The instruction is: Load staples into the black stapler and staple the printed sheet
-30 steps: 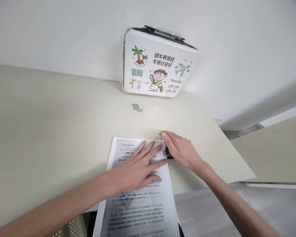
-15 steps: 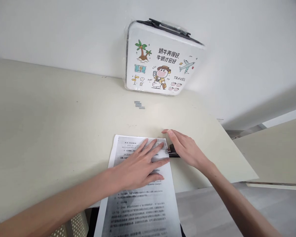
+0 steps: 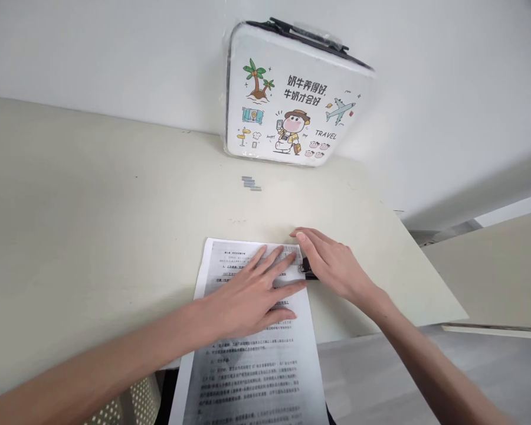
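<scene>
A printed sheet of paper [image 3: 252, 360] lies on the cream table [image 3: 92, 224], its lower part hanging over the front edge. My left hand [image 3: 252, 292] lies flat on the upper part of the sheet with fingers spread. My right hand [image 3: 331, 265] is laid palm down over a black stapler [image 3: 308, 272] at the sheet's top right corner; only a small part of the stapler shows under the palm.
A white carry case [image 3: 292, 100] with cartoon travel drawings and a black handle leans against the wall at the back. A few strips of staples [image 3: 251, 183] lie on the table in front of it. The table's right edge drops to a grey floor [image 3: 380, 378].
My right hand has settled lower over the stapler, hiding more of it than half a second ago. The view has tilted slightly. My left hand stays flat on the sheet.
</scene>
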Motion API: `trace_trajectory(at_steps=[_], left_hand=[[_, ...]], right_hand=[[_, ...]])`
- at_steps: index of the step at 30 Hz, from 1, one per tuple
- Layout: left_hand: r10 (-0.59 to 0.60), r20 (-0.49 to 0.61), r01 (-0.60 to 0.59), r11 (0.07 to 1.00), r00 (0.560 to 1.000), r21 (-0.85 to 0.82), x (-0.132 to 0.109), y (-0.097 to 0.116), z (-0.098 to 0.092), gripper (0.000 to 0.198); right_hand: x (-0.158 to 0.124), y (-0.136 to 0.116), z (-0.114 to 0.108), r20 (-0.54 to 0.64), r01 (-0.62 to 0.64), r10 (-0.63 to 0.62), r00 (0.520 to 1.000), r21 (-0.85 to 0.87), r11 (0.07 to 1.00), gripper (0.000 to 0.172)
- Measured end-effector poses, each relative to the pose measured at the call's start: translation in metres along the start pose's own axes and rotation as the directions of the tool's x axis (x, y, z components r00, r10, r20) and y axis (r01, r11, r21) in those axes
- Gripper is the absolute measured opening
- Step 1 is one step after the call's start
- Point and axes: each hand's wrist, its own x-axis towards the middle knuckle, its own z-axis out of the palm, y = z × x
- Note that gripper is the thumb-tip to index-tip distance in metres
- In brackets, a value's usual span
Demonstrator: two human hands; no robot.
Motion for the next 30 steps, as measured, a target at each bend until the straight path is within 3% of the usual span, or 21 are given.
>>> trace_trajectory(at_steps=[14, 24, 30], left_hand=[[-0.007, -0.002, 0.007, 1.000, 1.000, -0.012, 0.000, 0.000, 0.002, 0.059], [-0.027, 0.017, 0.027, 0.999, 1.000, -0.020, 0.000, 0.001, -0.001, 0.064], [-0.019, 0.004, 0.019, 1.000, 1.000, -0.023, -0.001, 0.001, -0.001, 0.063]], right_hand=[[0.002, 0.000, 0.009, -0.038, 0.043, -0.048, 0.998, -0.135, 0.990, 0.050], [0.008, -0.005, 0.026, -0.040, 0.076, -0.099, 0.994, -0.382, 0.921, 0.049], [0.008, -0.003, 0.025, -0.073, 0.078, -0.105, 0.992, -0.309, 0.948, 0.049]])
